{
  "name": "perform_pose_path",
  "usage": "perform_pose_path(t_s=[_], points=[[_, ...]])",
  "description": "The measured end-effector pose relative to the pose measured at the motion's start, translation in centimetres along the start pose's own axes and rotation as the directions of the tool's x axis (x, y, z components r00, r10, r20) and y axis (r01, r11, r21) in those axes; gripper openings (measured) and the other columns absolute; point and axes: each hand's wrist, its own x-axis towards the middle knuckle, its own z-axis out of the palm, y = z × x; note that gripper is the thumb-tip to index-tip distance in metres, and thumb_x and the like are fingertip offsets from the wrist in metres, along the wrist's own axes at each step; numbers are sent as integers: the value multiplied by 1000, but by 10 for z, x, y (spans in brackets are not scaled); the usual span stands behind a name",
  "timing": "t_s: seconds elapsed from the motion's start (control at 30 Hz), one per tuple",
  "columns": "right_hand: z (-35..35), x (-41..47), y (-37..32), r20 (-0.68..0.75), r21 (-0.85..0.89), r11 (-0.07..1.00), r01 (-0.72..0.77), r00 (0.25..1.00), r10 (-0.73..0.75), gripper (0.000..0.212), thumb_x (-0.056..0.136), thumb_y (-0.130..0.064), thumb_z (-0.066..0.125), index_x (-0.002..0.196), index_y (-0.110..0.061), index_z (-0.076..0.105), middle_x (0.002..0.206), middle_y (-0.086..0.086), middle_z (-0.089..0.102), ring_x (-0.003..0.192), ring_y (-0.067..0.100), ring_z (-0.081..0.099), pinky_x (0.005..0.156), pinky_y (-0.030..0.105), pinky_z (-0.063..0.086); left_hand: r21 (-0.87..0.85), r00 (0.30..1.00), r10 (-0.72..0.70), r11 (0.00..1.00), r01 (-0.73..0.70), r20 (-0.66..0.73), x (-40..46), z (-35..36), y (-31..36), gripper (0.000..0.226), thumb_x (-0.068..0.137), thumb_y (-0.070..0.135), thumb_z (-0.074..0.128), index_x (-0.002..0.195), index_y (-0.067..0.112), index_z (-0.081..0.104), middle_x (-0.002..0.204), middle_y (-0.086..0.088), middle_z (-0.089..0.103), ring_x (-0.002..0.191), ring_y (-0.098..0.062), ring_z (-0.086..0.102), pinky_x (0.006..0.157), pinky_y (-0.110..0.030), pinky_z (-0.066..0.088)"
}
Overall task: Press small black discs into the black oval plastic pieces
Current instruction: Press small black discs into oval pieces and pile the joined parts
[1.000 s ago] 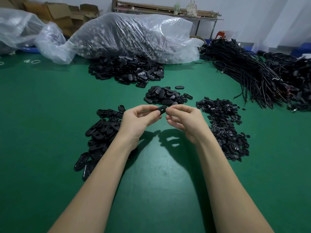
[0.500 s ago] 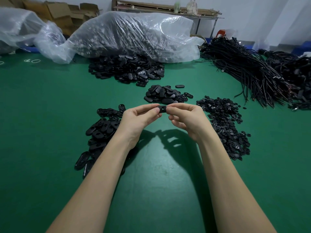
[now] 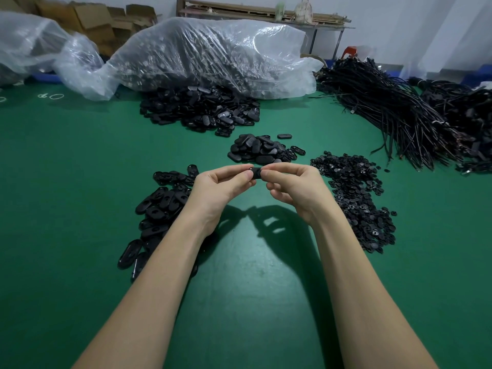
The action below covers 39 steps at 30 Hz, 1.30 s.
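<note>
From the head view, both hands are meeting above the green table (image 3: 66, 209), holding one oval piece (image 3: 256, 172) between them, up off the table. The left hand (image 3: 222, 186) is pinching its left end, thumb and forefinger curled round it; the right hand (image 3: 291, 186) is pinching the right end the same way, its other fingers curling underneath. Both grips are clamping tight on the piece, with no gap showing. Whether a disc is already sitting in it is too small to tell.

As for progress, the job is looking far from over. At 9 o'clock from the hands a pile of ovals (image 3: 162, 209) is lying beside the left forearm. At 3 o'clock a heap of discs (image 3: 354, 198) is spreading out, still large. At 12 o'clock a smaller mound (image 3: 259, 150) is sitting just beyond the fingers; which of these piles is finished work I cannot tell. Farther off at 11 o'clock more ovals are spilling from a plastic bag (image 3: 213, 54), and cables (image 3: 394, 110) are lying at 2 o'clock.

Judging by the pinch, the pressing step is likely going on now.
</note>
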Motion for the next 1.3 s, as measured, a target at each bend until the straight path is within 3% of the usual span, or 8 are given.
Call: perform_pose_path(t_s=[0.47, 0.67, 0.8, 0.87, 1.07, 1.3], points=[[-2, 1, 1, 30, -34, 999, 11, 999, -10, 5, 89, -3, 76, 88, -8, 77, 65, -3, 72, 53, 4, 62, 57, 17, 54, 102, 1000, 31, 994, -31, 1, 0, -2, -1, 13, 90, 6, 73, 101, 11, 78, 101, -8, 79, 97, -21, 76, 87, -20, 57], [2, 2, 2, -22, -30, 999, 43, 999, -43, 7, 86, -1, 78, 84, -7, 77, 70, 5, 71, 56, 7, 64, 60, 20, 57, 186, 998, 67, 980, -65, 0, 1, -1, -2, 15, 92, 8, 72, 105, 12, 77, 100, -4, 79, 97, -18, 76, 91, -22, 56], [7, 4, 4, -86, -40, 998, 54, 995, -57, 17, 82, -3, 83, 97, -7, 77, 85, 16, 66, 55, 10, 65, 60, 21, 58, 207, 997, 71, 976, -65, -22, 1, -2, -1, 14, 93, 5, 70, 104, 10, 76, 97, -5, 79, 93, -17, 76, 89, -23, 57], [6, 4, 6, -98, -79, 996, 49, 994, -56, 24, 81, -8, 86, 103, -9, 76, 85, 14, 68, 56, 11, 66, 59, 22, 57, 194, 998, 52, 980, -44, -38, 1, -3, -1, 14, 94, 4, 68, 105, 6, 76, 98, -6, 79, 92, -18, 76, 89, -23, 58], [5, 2, 10, -28, -39, 999, 23, 999, -24, 19, 81, -8, 85, 94, 0, 75, 74, 8, 76, 64, 15, 72, 60, 22, 59, 229, 998, 29, 973, -17, -49, 3, -1, -1, 13, 91, -2, 68, 94, 10, 74, 87, -4, 77, 81, -14, 72, 79, -21, 58], [6, 0, 9, 2, -55, 997, 48, 999, -48, 10, 83, -1, 82, 90, 1, 75, 79, 15, 76, 69, 19, 74, 65, 22, 60, 320, 994, 56, 947, -22, -97, 4, -4, -6, 11, 88, 2, 72, 94, 11, 77, 89, -7, 79, 85, -18, 75, 85, -26, 60]])
